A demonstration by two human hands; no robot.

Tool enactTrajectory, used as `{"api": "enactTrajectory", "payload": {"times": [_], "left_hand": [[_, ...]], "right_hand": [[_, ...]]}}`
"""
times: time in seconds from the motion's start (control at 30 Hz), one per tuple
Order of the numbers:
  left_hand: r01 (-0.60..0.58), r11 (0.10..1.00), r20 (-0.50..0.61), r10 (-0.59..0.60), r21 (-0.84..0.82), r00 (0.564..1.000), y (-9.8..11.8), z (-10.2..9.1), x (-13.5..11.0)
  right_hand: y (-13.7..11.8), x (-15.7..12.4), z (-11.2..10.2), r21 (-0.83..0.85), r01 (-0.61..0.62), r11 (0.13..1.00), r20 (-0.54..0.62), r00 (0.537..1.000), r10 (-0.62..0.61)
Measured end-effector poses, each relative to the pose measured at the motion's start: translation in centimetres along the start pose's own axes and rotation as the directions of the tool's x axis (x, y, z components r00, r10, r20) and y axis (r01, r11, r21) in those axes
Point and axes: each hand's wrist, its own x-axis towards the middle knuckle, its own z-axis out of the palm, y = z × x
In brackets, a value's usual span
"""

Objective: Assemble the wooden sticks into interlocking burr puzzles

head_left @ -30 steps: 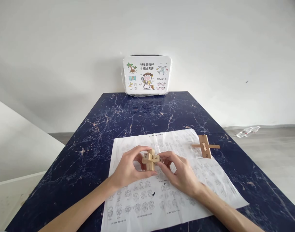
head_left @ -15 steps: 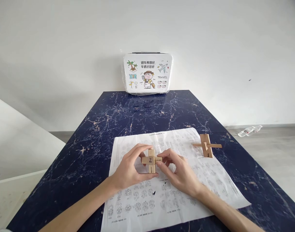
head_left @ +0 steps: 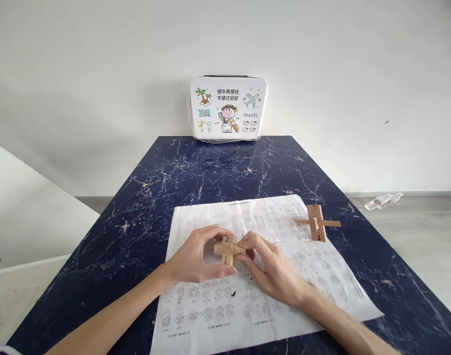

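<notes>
Between my two hands, over a printed sheet, is a wooden burr puzzle made of crossed blocks marked with handwritten numbers such as 2 and 1. My left hand curves round its left side, thumb at the near block and fingers at the far side. On the right, my right hand pinches the block that points right between thumb and forefinger. The paper instruction sheet beneath carries rows of small line diagrams. Part of the puzzle's far side is hidden by my fingers.
A second wooden cross-shaped puzzle with thin flat pieces rests at the sheet's right edge. A white case with cartoon prints stands against the wall at the back of the dark blue marbled table. A clear plastic item lies on the floor at right.
The puzzle has been tilted and turned in my hands, so its 2 block now shows at the top and the near block faces me. Both hands still hold it.
</notes>
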Motion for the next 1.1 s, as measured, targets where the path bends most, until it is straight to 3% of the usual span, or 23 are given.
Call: {"api": "enactTrajectory", "payload": {"times": [0.13, 0.6, 0.9, 1.1], "left_hand": [[0.061, 0.993, 0.112, -0.049, -0.105, 0.992, 0.21, -0.31, 0.09], [0.107, 0.968, 0.168, -0.069, -0.227, 0.983, -0.17, -0.6, 0.12], [0.105, 0.958, 0.111, -0.077, -0.267, 0.991, -0.17, -0.63, -0.01], [0.112, 0.959, 0.162, -0.072, -0.259, 0.984, -0.11, -0.73, 0.1]], "right_hand": [[-0.07, 0.39, -0.62, -0.116, 0.143, 0.983, 0.0, 0.99, -0.144], [-0.36, 0.84, -1.04, -0.275, 0.254, 0.927, -0.09, 0.954, -0.288], [-0.12, 0.29, -0.33, -0.209, 0.113, 0.971, -0.138, 0.98, -0.144], [-0.09, 0.13, -0.29, -0.176, 0.121, 0.977, -0.117, 0.983, -0.143]]}}
